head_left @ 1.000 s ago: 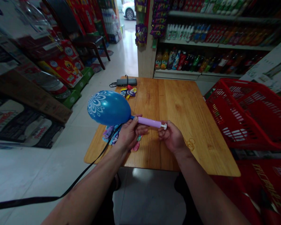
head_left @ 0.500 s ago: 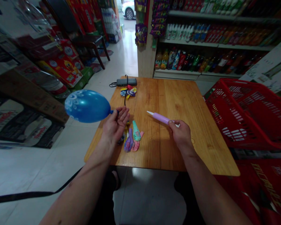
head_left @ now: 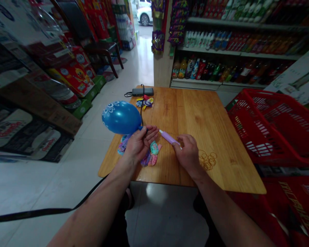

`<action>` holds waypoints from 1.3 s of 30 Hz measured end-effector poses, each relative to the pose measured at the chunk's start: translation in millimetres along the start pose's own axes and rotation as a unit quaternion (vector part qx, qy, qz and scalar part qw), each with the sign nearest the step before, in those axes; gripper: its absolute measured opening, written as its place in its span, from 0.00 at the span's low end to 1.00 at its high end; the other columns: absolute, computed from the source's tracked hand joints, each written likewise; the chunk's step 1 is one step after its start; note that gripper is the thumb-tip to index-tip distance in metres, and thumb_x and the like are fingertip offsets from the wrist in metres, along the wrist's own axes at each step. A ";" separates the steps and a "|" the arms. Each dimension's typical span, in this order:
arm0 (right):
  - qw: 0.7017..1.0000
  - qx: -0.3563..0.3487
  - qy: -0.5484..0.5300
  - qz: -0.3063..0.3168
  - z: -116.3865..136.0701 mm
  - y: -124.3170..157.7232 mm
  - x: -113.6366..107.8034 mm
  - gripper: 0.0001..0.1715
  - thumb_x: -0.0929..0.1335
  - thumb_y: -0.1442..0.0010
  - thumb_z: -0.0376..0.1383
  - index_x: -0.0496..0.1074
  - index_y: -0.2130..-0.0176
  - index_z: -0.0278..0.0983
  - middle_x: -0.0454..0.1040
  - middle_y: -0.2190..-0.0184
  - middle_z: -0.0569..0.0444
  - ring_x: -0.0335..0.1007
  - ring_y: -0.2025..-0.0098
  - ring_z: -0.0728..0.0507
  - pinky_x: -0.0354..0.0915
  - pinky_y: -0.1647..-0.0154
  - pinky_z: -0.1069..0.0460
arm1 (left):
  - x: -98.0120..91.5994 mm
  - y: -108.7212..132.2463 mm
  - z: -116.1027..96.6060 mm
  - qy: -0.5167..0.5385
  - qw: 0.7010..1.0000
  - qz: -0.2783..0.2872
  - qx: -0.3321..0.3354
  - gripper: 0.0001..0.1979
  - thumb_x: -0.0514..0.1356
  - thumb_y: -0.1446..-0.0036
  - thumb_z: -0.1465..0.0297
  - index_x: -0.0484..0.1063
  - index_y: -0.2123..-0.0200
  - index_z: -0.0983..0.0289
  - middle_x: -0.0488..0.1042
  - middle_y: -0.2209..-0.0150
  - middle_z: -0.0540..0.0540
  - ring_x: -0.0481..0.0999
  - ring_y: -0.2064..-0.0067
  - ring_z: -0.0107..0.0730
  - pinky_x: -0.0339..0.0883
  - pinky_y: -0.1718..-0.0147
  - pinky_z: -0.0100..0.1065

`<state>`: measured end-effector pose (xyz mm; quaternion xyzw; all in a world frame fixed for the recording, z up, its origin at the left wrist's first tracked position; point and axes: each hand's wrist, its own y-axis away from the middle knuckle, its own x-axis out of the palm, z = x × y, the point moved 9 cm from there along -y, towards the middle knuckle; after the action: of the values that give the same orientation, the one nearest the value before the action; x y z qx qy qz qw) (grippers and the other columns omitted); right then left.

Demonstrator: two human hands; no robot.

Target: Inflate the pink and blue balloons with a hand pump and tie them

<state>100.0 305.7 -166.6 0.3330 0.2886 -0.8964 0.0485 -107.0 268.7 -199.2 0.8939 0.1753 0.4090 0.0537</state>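
Observation:
A blue balloon (head_left: 122, 117) with a white pattern is inflated, its neck pinched at the thumb of my left hand (head_left: 140, 142), whose other fingers are stretched out, palm up. My right hand (head_left: 187, 151) is closed on a purple hand pump (head_left: 169, 137). The pump's white tip points left, close to the fingers of my left hand. Uninflated balloons (head_left: 153, 154) lie below and partly behind my left hand. Thin rubber bands (head_left: 208, 160) are scattered to the right of my right hand.
The wooden table (head_left: 198, 113) holds a grey device (head_left: 142, 92) with a black cord and more flat balloons (head_left: 145, 102) at its far left. A red basket (head_left: 262, 133) stands at the right. Drink shelves (head_left: 213, 50) line the back; a chair (head_left: 103, 48) stands back left.
My left hand and the blue balloon have moved right. My right hand has moved left with the pump, narrowing the gap between the hands. The rubber bands have come into view.

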 end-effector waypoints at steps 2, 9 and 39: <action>0.999 -0.022 -0.045 -0.009 26.1 -2.4 -2.7 0.07 0.67 0.35 0.36 0.74 0.57 0.39 0.74 0.58 0.46 0.69 0.52 0.38 0.64 0.46 0.41 | 2.6 3.0 0.6 -0.005 1.000 0.008 -0.001 0.09 0.61 0.35 0.68 0.77 0.59 0.69 0.78 0.49 0.66 0.79 0.46 0.44 0.71 0.43 0.44; 0.994 -0.050 -0.093 -0.020 96.7 -1.4 4.9 0.16 0.70 0.36 0.35 0.75 0.48 0.42 0.72 0.51 0.46 0.68 0.47 0.38 0.67 0.43 0.42 | 28.4 30.1 9.6 0.024 0.999 0.027 -0.015 0.07 0.60 0.36 0.72 0.77 0.62 0.71 0.80 0.60 0.63 0.82 0.59 0.36 0.76 0.53 0.36; 0.993 0.079 0.061 0.066 118.5 77.1 -96.0 0.15 0.60 0.32 0.34 0.72 0.65 0.34 0.73 0.62 0.43 0.67 0.54 0.39 0.62 0.51 0.46 | 113.1 235.4 -18.1 -0.542 0.806 0.054 0.231 0.12 0.58 0.36 0.67 0.79 0.53 0.63 0.81 0.56 0.57 0.80 0.55 0.38 0.72 0.54 0.35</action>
<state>128.4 166.6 -71.6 0.4079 0.1967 -0.8893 0.0633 11.2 88.7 -50.3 0.9642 0.1583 -0.1924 -0.0906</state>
